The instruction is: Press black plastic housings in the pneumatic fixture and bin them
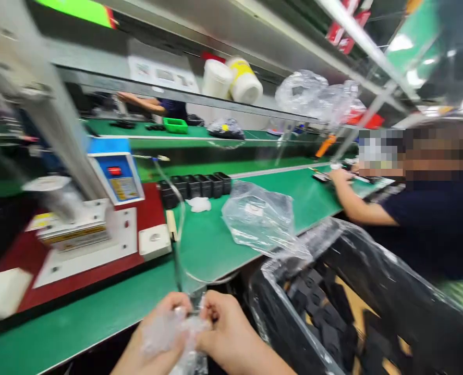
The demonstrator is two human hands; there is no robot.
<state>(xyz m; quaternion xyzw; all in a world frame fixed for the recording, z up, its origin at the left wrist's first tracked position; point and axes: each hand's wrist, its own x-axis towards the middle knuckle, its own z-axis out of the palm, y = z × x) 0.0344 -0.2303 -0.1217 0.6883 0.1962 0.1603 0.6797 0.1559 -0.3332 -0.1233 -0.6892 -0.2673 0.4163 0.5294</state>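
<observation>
Low at the front edge of the bench, my left hand (pixel 153 333) and my right hand (pixel 231 328) are side by side. Both are closed on a crumpled clear plastic bag (pixel 192 330), fingers pinching its upper part. Whether the bag contains anything cannot be made out. Another clear plastic bag (pixel 258 213) lies on the green bench (pixel 211 250) beyond my hands. To their right stands a large bin lined with clear plastic (pixel 263 291), holding several black parts (pixel 317 297).
A press on a red base (pixel 149 203) stands left, with a blue control box (pixel 116 172). Several black blocks (pixel 200 185) line the bench behind a white crumpled piece (pixel 199 204). A co-worker (pixel 430 219) works at right. A shelf (pixel 263 109) runs above.
</observation>
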